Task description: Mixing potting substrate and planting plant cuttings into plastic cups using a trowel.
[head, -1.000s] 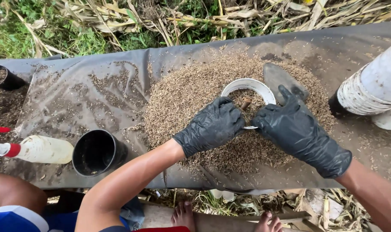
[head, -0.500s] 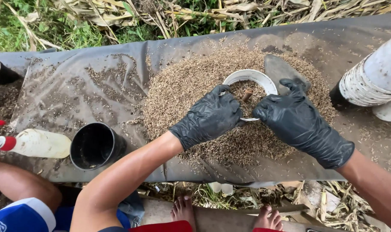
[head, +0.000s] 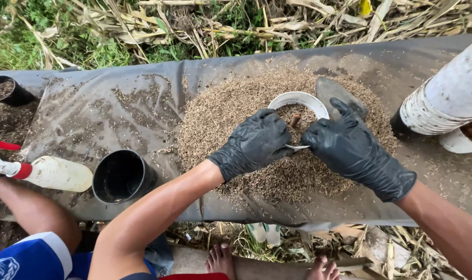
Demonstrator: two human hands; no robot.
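The near rim of a white bowl lay hidden behind a black-gloved left hand and right hand. A white sack ran off the right edge; a spray bottle was cut at the left. A trowel's handle was out of sight.

White round pot, husk-filled, tilted in the brown husk heap
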